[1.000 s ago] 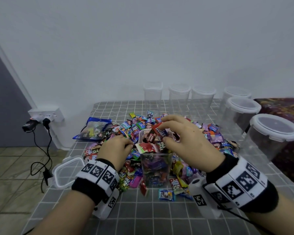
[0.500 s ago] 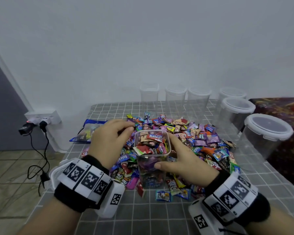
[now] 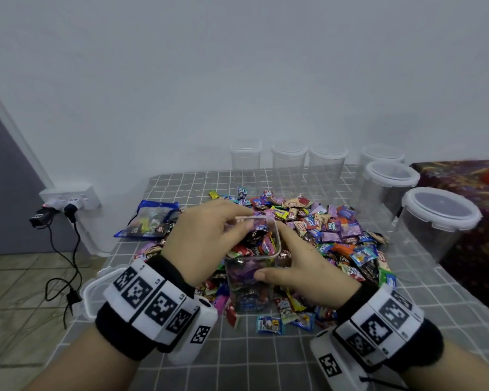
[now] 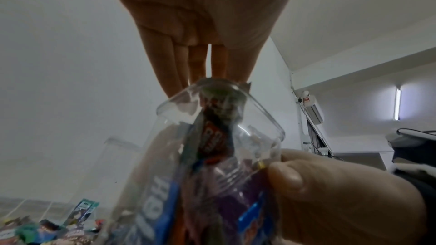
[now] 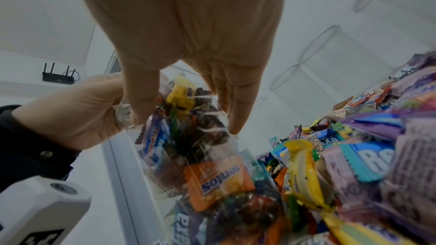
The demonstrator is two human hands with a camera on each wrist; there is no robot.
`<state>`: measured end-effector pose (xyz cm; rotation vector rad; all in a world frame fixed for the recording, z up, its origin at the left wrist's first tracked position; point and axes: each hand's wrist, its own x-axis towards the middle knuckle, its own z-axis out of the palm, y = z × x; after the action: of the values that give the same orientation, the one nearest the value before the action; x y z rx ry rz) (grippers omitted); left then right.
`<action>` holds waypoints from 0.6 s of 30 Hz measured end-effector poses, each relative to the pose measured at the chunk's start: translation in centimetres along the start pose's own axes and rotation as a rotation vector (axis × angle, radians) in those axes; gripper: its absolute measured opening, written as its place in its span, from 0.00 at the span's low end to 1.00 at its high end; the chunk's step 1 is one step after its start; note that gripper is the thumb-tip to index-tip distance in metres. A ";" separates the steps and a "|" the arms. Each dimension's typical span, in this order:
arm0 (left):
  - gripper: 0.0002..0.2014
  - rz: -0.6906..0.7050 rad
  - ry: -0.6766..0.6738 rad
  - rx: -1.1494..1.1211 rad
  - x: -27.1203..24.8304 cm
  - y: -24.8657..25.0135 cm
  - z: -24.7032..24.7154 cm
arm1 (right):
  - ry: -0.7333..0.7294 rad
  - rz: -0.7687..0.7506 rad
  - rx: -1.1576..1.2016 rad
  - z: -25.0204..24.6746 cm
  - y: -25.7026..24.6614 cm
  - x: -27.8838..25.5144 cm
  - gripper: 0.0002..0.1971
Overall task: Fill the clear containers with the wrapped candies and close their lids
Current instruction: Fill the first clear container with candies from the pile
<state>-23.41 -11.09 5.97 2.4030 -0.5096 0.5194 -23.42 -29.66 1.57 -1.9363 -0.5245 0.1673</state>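
A clear square container [image 3: 251,280], packed to the rim with wrapped candies, stands at the front of the candy pile [image 3: 336,230] on the checked table. My right hand [image 3: 294,266] grips its right side, thumb on the front wall and fingers behind. In the right wrist view the thumb and fingers [image 5: 233,115] sit on either side of the container [image 5: 188,146]. My left hand [image 3: 209,235] lies over the open top. Its straight fingers [image 4: 195,62] reach the candies at the rim of the container [image 4: 212,128]. A clear lid [image 3: 93,292] lies at the table's left edge, partly hidden by my left wrist.
Several empty lidded clear containers [image 3: 288,165] line the back, and bigger round ones [image 3: 438,218] stand at the right. A blue candy bag [image 3: 150,218] lies left of the pile. Wall plugs and cables [image 3: 68,204] hang off the left. A dark patterned cloth [image 3: 463,187] borders the right.
My right hand came down from above the container to grip its side. My left hand rose from the pile on the left and moved onto the container's top.
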 end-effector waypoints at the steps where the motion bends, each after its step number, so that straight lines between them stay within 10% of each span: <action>1: 0.15 0.007 -0.041 0.038 0.0 0.2 0.0 | 0.000 -0.002 -0.005 0.0 0.0 0.0 0.34; 7: 0.17 0.068 -0.247 0.225 0.4 1.9 1.0 | 0.016 -0.017 -0.037 0.1 0.0 0.1 0.34; 14: 0.08 -0.044 -0.021 0.119 -0.3 1.1 -1.0 | 0.013 0.021 -0.030 0.1 0.1 -0.2 0.34; 18: 0.06 -0.071 -0.203 0.247 -0.7 1.1 -2.5 | 0.014 0.040 -0.050 0.1 0.1 -0.3 0.32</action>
<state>-25.12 -10.20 8.00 2.7173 -0.4663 0.3241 -23.67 -29.71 1.44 -1.9961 -0.4845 0.1675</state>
